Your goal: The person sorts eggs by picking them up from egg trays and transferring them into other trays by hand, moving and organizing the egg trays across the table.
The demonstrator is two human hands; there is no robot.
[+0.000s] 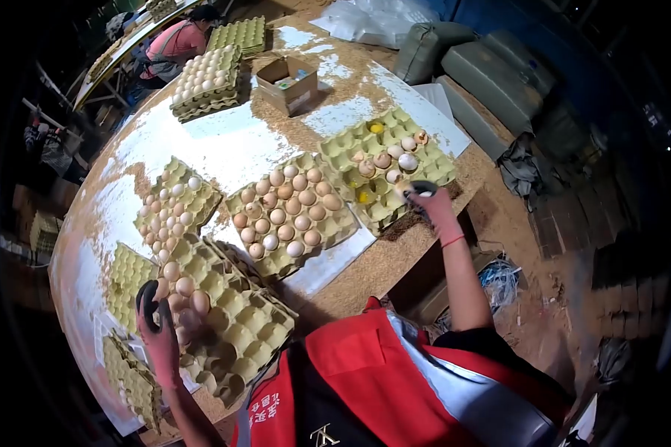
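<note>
My left hand (156,328), in a pink glove with dark fingers, is beside a cluster of eggs (185,286) at the left of a pulp egg tray (250,328). Its fingers are apart and curved; whether they touch an egg I cannot tell. My right hand (434,208), gloved alike, has its fingers closed around an egg (402,188) at the near edge of another tray (443,167). That tray holds several eggs, some cracked, and yellow yolk (362,197) lies in its cups. Between the hands is a tray filled with brown and pale eggs (278,216).
A smaller-looking tray of eggs (173,208) lies at left. Stacked egg trays (205,82) and an open cardboard box (287,86) stand farther back on the sawdust-strewn table (224,134). Green wrapped bundles (492,82) lie at right. Another person (175,48) bends at the far left.
</note>
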